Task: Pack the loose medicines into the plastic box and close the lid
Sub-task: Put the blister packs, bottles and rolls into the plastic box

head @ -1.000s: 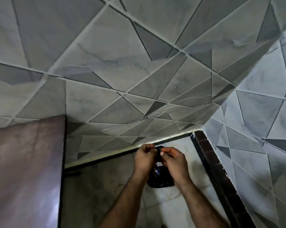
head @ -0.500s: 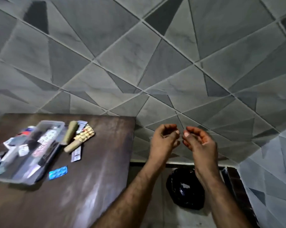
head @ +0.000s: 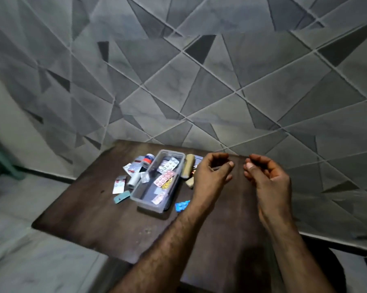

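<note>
Medicines lie partly in the lidless plastic box and partly loose around it on the dark counter. I hold my left hand and right hand raised just right of the box, fingers loosely curled, grasping nothing. Grey geometric wall tiles rise behind.

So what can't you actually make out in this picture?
- Head view: print on the strips in the box is too small to read.
- Items behind the left hand are partly hidden by it.
- The lid: not visible.
- Whether the right hand pinches something: curled fingers hide it.
</note>
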Demonstrator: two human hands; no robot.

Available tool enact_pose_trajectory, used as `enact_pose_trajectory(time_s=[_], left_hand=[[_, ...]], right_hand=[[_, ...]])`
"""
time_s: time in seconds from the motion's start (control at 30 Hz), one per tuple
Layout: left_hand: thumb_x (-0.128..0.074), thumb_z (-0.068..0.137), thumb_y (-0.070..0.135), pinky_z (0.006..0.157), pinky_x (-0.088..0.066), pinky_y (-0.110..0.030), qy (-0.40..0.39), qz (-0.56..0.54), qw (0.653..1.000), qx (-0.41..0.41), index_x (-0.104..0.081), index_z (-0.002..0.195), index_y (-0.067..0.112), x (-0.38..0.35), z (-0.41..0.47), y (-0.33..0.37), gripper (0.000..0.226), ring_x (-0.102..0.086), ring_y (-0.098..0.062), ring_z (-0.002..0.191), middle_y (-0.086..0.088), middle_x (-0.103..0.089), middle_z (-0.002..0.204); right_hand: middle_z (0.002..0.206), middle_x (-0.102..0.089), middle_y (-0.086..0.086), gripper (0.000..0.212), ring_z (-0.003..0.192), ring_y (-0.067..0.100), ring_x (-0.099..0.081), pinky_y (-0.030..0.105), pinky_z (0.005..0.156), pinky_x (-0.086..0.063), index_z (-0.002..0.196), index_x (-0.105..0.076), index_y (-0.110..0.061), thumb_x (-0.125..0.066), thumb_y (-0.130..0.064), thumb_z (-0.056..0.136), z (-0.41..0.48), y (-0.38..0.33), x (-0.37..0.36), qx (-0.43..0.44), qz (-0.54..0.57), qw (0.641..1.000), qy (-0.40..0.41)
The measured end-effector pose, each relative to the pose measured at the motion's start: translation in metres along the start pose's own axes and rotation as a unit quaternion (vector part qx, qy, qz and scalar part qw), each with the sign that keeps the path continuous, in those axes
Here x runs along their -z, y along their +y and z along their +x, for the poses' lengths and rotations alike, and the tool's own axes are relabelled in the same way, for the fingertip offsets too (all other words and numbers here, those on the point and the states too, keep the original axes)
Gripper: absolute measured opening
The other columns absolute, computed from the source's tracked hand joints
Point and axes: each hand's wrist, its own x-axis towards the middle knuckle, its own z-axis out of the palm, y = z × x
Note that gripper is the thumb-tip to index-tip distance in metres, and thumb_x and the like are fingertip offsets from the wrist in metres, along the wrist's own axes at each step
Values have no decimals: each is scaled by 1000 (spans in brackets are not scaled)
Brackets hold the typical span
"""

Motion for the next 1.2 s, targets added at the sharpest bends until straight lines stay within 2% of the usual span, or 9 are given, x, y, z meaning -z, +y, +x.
enact_pose_trajectory(time_s=[0.07,0.17,0.27,0.37,0.53,0.67,0.87,1.03,1.2], left_hand=[[-66,87,3,81,-59,-34,18,-4,1000,-3,-64,103,13,34,-4,11,18,-66,-27,103,-14,-67,109],[-66,86,5,77,-59,-31,34,3,999,-14,-65,106,10,75,-8,18,20,-69,-19,93,-9,-69,105],[-69,79,14,79,-59,-34,58,4,998,-17,-67,104,15,108,-7,16,25,-70,-26,103,-8,-71,106],[-72,74,20,85,-60,-47,88,20,996,-16,-71,97,25,135,0,16,24,-68,-29,107,-3,-73,102],[-73,76,21,91,-57,-49,102,62,992,-34,-69,91,30,171,20,26,18,-70,-21,103,3,-73,98],[-70,83,11,91,-57,-47,88,59,994,-35,-66,103,15,195,49,26,22,-67,-28,107,-2,-70,100],[-65,88,2,89,-58,-39,65,43,997,-3,-63,110,7,210,92,24,23,-66,-17,95,-5,-68,99],[-66,87,1,87,-58,-39,69,31,997,17,-64,108,9,223,125,12,22,-66,-20,99,-9,-69,102],[-66,86,-1,92,-56,-47,57,24,997,54,-65,104,11,235,146,-6,21,-68,-25,99,-9,-69,100]], right_hand=[[92,-71,2,20,84,10,-65,23,78,-55,98,-69,-18,-64,-3,86,-16,1,-33,-3,-4,1000,-23],[93,-69,4,21,84,11,-65,25,80,-55,103,-68,-11,-63,1,86,-31,5,-70,2,-10,999,-44],[90,-70,3,22,73,0,-66,14,68,-54,107,-66,-3,-61,4,86,-40,11,-103,0,-14,998,-68],[88,-70,1,20,68,-2,-66,12,59,-52,104,-66,-6,-61,3,87,-46,22,-132,5,-30,996,-85],[98,-73,9,22,87,21,-69,35,78,-55,95,-68,-20,-63,-1,86,-47,43,-172,3,-42,995,-91],[93,-72,1,20,81,11,-67,31,75,-53,98,-67,-17,-64,-2,86,-36,57,-197,4,-57,995,-79],[92,-71,-7,19,76,-6,-65,15,73,-50,97,-67,-21,-65,-6,86,-13,80,-225,-1,-93,993,-72],[95,-72,-5,23,84,4,-68,22,80,-53,95,-65,-26,-64,-6,86,3,95,-246,-9,-111,991,-74],[93,-70,-10,25,81,-2,-67,20,79,-52,91,-64,-28,-64,-4,86,12,116,-257,-34,-128,989,-60]])
